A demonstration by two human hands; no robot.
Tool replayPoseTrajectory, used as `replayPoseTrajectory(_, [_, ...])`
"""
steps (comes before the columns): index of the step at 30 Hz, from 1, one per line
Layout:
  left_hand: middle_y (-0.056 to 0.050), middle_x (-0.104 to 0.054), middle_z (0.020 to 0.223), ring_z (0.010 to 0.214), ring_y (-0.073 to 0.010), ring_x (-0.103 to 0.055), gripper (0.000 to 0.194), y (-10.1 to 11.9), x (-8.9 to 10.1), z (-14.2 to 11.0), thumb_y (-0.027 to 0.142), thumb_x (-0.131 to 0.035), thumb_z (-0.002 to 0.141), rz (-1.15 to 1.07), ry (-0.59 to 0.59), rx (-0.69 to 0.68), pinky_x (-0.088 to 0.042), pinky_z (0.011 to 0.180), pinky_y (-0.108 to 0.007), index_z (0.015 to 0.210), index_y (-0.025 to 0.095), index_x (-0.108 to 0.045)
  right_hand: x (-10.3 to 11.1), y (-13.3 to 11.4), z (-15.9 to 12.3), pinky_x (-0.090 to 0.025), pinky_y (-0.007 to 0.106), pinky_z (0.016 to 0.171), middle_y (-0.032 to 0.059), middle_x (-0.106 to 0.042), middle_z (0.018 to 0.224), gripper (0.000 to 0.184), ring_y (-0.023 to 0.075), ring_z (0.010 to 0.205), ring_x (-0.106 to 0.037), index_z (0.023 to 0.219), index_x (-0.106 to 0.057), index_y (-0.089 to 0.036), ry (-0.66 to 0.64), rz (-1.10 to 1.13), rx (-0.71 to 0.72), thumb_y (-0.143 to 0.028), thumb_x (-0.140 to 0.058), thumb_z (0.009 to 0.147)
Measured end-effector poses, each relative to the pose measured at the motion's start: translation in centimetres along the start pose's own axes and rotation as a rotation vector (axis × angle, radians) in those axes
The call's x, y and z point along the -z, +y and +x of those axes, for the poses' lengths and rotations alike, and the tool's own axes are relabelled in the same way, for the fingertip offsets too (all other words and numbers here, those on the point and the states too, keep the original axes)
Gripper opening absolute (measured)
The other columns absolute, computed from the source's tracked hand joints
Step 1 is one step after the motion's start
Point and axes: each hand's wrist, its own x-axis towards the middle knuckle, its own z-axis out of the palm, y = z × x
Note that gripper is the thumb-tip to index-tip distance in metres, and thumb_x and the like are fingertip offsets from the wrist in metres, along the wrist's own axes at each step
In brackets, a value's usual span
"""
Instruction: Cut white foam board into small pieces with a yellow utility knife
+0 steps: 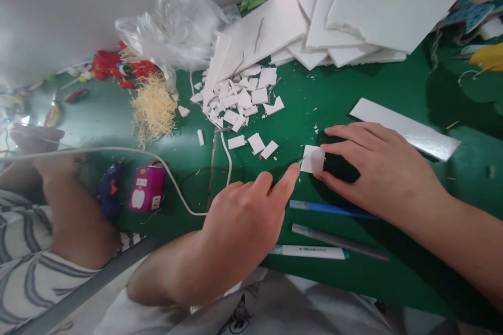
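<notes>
A small white foam board square (313, 159) lies flat on the green tabletop. My right hand (377, 162) steadies it, thumb and index finger closed on its right side while the other fingers stay spread. My left hand (247, 214) is a closed fist around a thin blade (302, 161), with the index finger stretched along it. Only the blade's tip shows, touching the square's left edge; its handle is hidden in my fist. Several cut white pieces (257, 143) lie just left of the square. A longer white foam strip (404, 128) rests beyond my right hand.
Nearer me lie a blue pen (330, 208), a grey stick (338, 240) and a white marker (314, 252). Foam scraps (239, 96) and stacked boards (365, 4) are behind. A white cable (176, 193) passes a purple box (147, 188). Another person's arm (74, 204) is at left.
</notes>
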Motion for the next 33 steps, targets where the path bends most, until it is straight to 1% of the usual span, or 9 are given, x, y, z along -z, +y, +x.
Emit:
replayPoseTrajectory(5, [0.004,-0.059,0.068,0.046,-0.0153,-0.054,0.052,0.0,0.1,-0.2,0.009,-0.041,0.100,-0.007,-0.009,-0.001,-0.043,0.044,-0.032,0.144,0.022,-0.067,0.1,0.0,0.1,-0.060,0.055,0.091,0.0164,-0.078,0.121,0.024,0.0353,0.111,-0.071,0.098,-0.078,-0.018,-0.030,0.016,0.020,-0.036,-0.063,0.093])
replayPoseTrajectory(13, [0.004,-0.059,0.067,0.046,-0.0164,-0.055,0.052,-0.2,0.3,-0.4,0.010,-0.041,0.100,-0.007,-0.004,0.011,-0.045,0.044,-0.032,0.142,0.023,-0.068,0.4,0.2,0.2,-0.060,0.056,0.093,0.0157,-0.077,0.123,0.023,0.0352,0.113,-0.071,0.099,-0.078,-0.019,-0.055,0.011,0.057,-0.035,-0.062,0.093])
replayPoseTrajectory(18, [0.005,-0.059,0.065,0.045,-0.0169,-0.054,0.050,-0.3,0.7,-0.6,0.011,-0.044,0.100,-0.002,-0.013,0.029,-0.043,0.044,-0.033,0.141,0.023,-0.070,0.5,0.0,0.2,-0.060,0.051,0.092,0.0141,-0.078,0.123,0.019,0.0336,0.113,-0.071,0.095,-0.075,-0.021,-0.036,-0.028,0.040,-0.037,-0.066,0.092])
replayPoseTrajectory(20, [0.005,-0.061,0.067,0.046,-0.0166,-0.055,0.048,-0.4,1.0,-0.7,0.013,-0.046,0.102,-0.009,0.014,0.069,-0.042,0.045,-0.033,0.143,0.022,-0.068,0.7,-0.2,0.3,-0.061,0.052,0.091,0.0156,-0.078,0.121,0.023,0.0344,0.111,-0.071,0.093,-0.074,-0.020,-0.040,-0.021,0.039,-0.042,-0.069,0.090])
replayPoseTrajectory(22, [0.004,-0.063,0.069,0.049,-0.0160,-0.056,0.046,-0.6,1.1,-0.6,0.016,-0.048,0.103,-0.013,0.044,0.110,-0.042,0.048,-0.033,0.146,0.021,-0.065,0.9,-0.4,0.4,-0.061,0.053,0.090,0.0189,-0.077,0.119,0.033,0.0355,0.108,-0.072,0.098,-0.074,-0.017,-0.034,-0.001,0.040,-0.049,-0.070,0.090])
replayPoseTrajectory(24, [0.004,-0.063,0.070,0.050,-0.0156,-0.057,0.046,-0.8,1.2,-0.4,0.017,-0.049,0.104,-0.013,0.074,0.132,-0.042,0.049,-0.032,0.147,0.020,-0.064,1.0,-0.4,0.4,-0.062,0.054,0.091,0.0217,-0.076,0.124,0.038,0.0361,0.110,-0.072,0.112,-0.073,-0.012,-0.030,0.021,0.053,-0.045,-0.066,0.093])
replayPoseTrajectory(27, [0.005,-0.063,0.069,0.049,-0.0156,-0.055,0.045,-0.9,1.2,-0.3,0.017,-0.049,0.104,-0.015,0.086,0.135,-0.040,0.048,-0.033,0.147,0.020,-0.064,0.6,-0.1,0.5,-0.059,0.058,0.097,0.0238,-0.069,0.138,0.040,0.0384,0.122,-0.068,0.129,-0.070,-0.012,-0.059,0.052,0.091,-0.025,-0.056,0.095])
replayPoseTrajectory(30, [0.005,-0.062,0.069,0.049,-0.0158,-0.055,0.045,-0.9,1.1,-0.4,0.016,-0.048,0.104,-0.026,0.065,0.125,-0.041,0.048,-0.033,0.146,0.020,-0.064,0.2,0.3,0.5,-0.056,0.062,0.101,0.0230,-0.066,0.143,0.036,0.0394,0.129,-0.065,0.124,-0.072,-0.016,-0.085,0.070,0.107,-0.019,-0.053,0.094])
replayPoseTrajectory(33, [0.005,-0.063,0.070,0.049,-0.0156,-0.055,0.045,-0.6,1.0,-0.6,0.015,-0.047,0.104,-0.041,0.053,0.108,-0.042,0.048,-0.032,0.145,0.020,-0.064,0.2,0.7,0.5,-0.058,0.058,0.100,0.0218,-0.069,0.140,0.027,0.0378,0.126,-0.067,0.116,-0.072,-0.016,-0.080,0.069,0.106,-0.030,-0.060,0.096])
